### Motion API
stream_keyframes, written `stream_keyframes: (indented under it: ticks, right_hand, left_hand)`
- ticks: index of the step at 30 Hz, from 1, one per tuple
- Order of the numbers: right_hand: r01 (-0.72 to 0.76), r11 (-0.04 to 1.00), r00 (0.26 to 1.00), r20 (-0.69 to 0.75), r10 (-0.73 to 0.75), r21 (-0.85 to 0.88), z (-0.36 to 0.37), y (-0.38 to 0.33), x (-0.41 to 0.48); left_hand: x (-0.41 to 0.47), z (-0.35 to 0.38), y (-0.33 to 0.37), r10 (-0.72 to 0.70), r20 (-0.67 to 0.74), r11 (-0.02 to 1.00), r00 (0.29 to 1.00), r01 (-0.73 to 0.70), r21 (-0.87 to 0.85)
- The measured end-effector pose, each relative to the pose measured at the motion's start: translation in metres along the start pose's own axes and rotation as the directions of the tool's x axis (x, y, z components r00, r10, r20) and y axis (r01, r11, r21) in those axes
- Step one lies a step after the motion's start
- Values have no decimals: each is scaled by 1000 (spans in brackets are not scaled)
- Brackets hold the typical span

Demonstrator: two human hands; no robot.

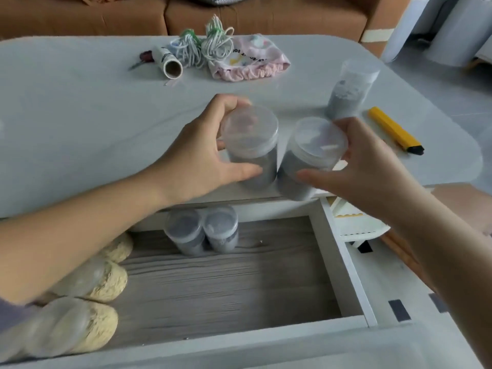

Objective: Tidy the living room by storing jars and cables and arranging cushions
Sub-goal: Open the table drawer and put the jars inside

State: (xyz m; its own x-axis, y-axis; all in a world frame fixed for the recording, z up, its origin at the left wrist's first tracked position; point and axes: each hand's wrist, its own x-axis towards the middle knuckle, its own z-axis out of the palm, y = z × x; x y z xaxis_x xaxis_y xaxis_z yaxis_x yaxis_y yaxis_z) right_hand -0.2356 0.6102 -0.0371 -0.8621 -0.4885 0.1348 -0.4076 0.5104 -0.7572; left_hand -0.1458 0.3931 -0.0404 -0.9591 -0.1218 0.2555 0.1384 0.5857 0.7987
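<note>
1. Left hand [202, 158] gripping left jar [251, 147]: clear plastic, grey fill, lid on, upright.
2. Right hand [364, 169] gripping right jar [310, 158]: same type, tilted, lid leaning right.
3. Both jars held over near edge of bench [80, 123], bases touching or nearly so; can't tell which.
4. Below hands: open drawer [239, 283], wood-grain bottom. Two grey jars [202, 230] upright side by side at its back edge.
5. Under left forearm: three jars of beige fill [103, 283] lying on their sides along drawer's left.
6. Beyond right hand: one more grey jar [348, 89] upright on bench; yellow knife [394, 130] just right of it.
7. Far beyond hands: bundled cables [205, 46], pink cloth [250, 59], paper roll [169, 61] on bench, close together.
8. Brown sofa [239, 17] behind bench.
</note>
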Motion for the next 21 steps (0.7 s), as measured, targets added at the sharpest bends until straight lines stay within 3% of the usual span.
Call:
stream_keyframes:
  ticks: [4, 10, 17, 21]
  right_hand:
    - [83, 994, 971, 221, -96, 68, 18, -26, -24]
    - [151, 988, 895, 423, -138, 2, 43, -43, -47]
    - [146, 971, 846, 533, -22, -191, 113, -1, -65]
    - [152, 952, 845, 535, 15, -266, 134, 13, -67]
  left_hand:
    - [-71, -27, 7, -107, 49, 994, 993, 106, 40]
    - [-130, -37, -4, -154, 44, 975, 987, 144, 166]
    - [-161, -3, -75, -283, 45, 904, 958, 251, 346]
    - [-160, 7, -86, -296, 66, 864, 953, 238, 444]
